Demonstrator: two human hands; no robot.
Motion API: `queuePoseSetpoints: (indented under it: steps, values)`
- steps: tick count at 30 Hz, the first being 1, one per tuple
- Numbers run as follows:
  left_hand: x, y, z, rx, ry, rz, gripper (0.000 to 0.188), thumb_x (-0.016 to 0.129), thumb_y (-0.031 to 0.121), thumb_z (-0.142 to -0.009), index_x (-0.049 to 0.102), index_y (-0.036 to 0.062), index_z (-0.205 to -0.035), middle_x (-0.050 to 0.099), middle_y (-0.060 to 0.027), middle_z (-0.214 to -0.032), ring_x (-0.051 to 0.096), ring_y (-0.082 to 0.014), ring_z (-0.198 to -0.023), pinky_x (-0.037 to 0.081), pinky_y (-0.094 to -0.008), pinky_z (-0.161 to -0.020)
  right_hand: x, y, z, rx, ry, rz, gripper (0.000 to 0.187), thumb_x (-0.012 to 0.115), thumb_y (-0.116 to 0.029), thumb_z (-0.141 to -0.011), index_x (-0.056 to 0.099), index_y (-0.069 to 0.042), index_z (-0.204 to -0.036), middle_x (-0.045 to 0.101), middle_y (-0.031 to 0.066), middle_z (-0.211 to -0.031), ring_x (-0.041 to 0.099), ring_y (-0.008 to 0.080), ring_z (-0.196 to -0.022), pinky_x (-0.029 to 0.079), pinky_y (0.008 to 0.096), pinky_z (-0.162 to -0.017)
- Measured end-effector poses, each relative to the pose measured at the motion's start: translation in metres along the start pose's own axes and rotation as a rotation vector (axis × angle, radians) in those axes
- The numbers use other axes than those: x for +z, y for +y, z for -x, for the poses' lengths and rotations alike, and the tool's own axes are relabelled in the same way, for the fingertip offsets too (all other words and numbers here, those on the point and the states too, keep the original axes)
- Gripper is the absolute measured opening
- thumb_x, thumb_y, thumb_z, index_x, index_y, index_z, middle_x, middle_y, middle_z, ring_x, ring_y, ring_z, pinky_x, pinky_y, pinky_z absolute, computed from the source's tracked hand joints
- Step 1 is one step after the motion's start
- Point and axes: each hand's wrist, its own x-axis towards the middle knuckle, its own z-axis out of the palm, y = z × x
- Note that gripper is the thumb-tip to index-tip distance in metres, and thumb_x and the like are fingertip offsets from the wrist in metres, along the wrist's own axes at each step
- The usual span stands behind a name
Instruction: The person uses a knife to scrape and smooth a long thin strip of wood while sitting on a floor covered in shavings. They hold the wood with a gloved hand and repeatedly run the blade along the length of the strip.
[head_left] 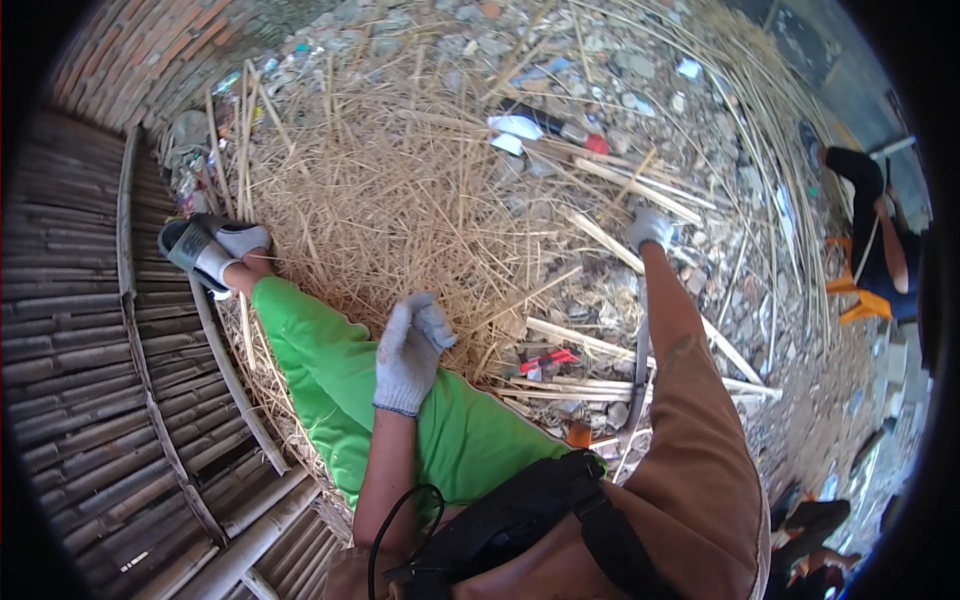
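My left hand, in a white knit glove, hovers over my green trouser leg. Its fingers bend loosely and I see nothing in them. Out to the right, my right hand, also gloved in white, reaches down to the rubble beside a long split bamboo strip. Its fingers are too hidden to show whether they grip anything. More pale bamboo strips lie below, near a red object. A long, dark, curved blade-like piece stands beside my right forearm.
Straw-like bamboo shavings cover the ground ahead. A slatted bamboo structure runs along the left, near my sandalled feet. A brick wall rises at far left. At right, a person sits on an orange stool; another person is lower right.
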Motion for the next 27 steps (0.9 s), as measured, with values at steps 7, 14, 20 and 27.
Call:
queuePoseSetpoints:
  steps: [7, 14, 20, 27]
  values:
    - [0.005, -0.001, -0.003, 0.168, 0.137, -0.610, 0.044, 0.071, 0.036, -0.109, 0.065, 0.0009, -0.136, 0.070, -0.0077, -0.105, 0.067, -0.0219, -0.089, 0.058, -0.0400, -0.081, -0.106, -0.018, 0.072, -0.519, 0.559, -0.348, 0.019, 0.073, -0.023, -0.099, 0.079, -0.015, -0.114, 0.075, 0.0141, -0.099, 0.073, 0.0390, -0.096, 0.058, 0.0505, -0.086]
    - [0.076, 0.057, -0.050, 0.923, -0.063, -1.606, 0.053, 0.077, 0.038, -0.105, 0.062, 0.0043, -0.143, 0.069, -0.0123, -0.115, 0.066, -0.0228, -0.094, 0.059, -0.0387, -0.089, -0.126, 0.015, 0.183, -0.522, 0.819, -0.411, 0.010, 0.082, -0.011, -0.089, 0.080, -0.014, -0.098, 0.074, 0.0072, -0.092, 0.071, 0.0331, -0.089, 0.054, 0.0470, -0.079]
    - [0.052, 0.014, -0.085, 0.214, 0.124, -1.004, 0.065, 0.082, 0.038, -0.100, 0.058, 0.0065, -0.152, 0.068, -0.0165, -0.132, 0.072, -0.0303, -0.107, 0.061, -0.0457, -0.093, -0.093, 0.029, 0.281, -0.404, 0.848, -0.573, 0.013, 0.082, -0.005, -0.089, 0.076, -0.013, -0.098, 0.075, 0.0091, -0.094, 0.073, 0.0334, -0.093, 0.055, 0.0461, -0.081]
    - [0.041, -0.037, -0.076, -0.283, -0.199, -0.115, 0.049, 0.075, 0.032, -0.107, 0.059, 0.0076, -0.146, 0.071, -0.0169, -0.132, 0.075, -0.0329, -0.109, 0.065, -0.0461, -0.089, -0.030, 0.049, 0.355, -0.479, 0.359, -0.814, 0.010, 0.079, -0.003, -0.091, 0.075, -0.007, -0.099, 0.074, 0.0124, -0.098, 0.073, 0.0341, -0.091, 0.058, 0.0455, -0.084]
